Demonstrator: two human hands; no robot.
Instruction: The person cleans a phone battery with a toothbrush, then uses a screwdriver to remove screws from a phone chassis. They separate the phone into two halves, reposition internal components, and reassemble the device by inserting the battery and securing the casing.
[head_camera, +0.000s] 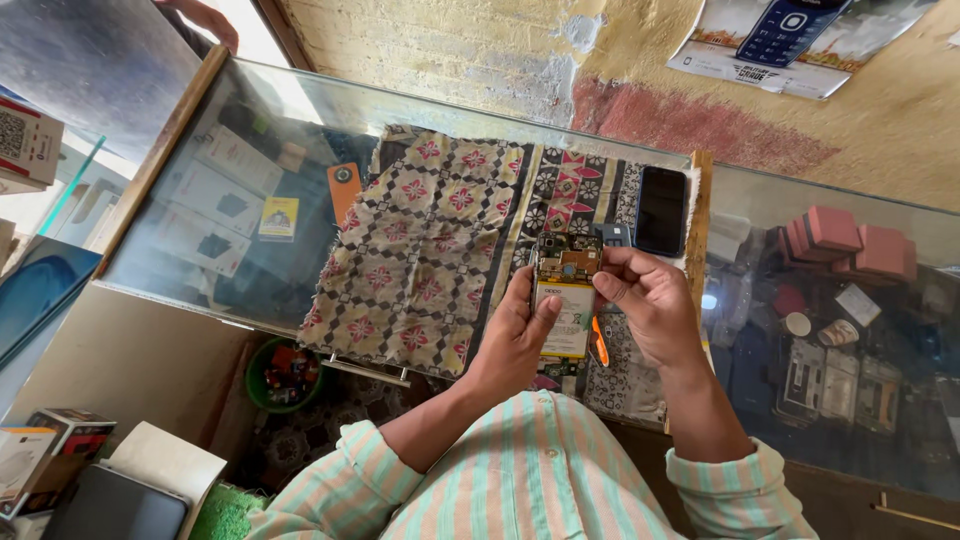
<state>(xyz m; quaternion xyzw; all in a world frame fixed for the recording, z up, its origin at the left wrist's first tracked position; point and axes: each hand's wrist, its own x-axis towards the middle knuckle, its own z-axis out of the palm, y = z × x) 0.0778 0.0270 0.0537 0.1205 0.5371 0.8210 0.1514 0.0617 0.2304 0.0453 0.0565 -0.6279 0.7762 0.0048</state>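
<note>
Fingers of the left hand (515, 335) and right hand (645, 300) grasp an opened phone (566, 295) over the patterned cloth (430, 240); a black phone (662, 210) lies near the tabletop's (300, 100) far edge.

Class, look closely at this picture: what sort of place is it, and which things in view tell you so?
Probably a small phone repair shop. The left hand and right hand hold an opened phone over a patterned cloth; the glass counter displays boxed accessories; another phone lies nearby.

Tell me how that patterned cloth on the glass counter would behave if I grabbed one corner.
The patterned cloth would probably go floppy and drape: it already lies creased and hangs over the counter edge. It likely slides easily on glass. The black phone resting on it could get dragged along.
</note>
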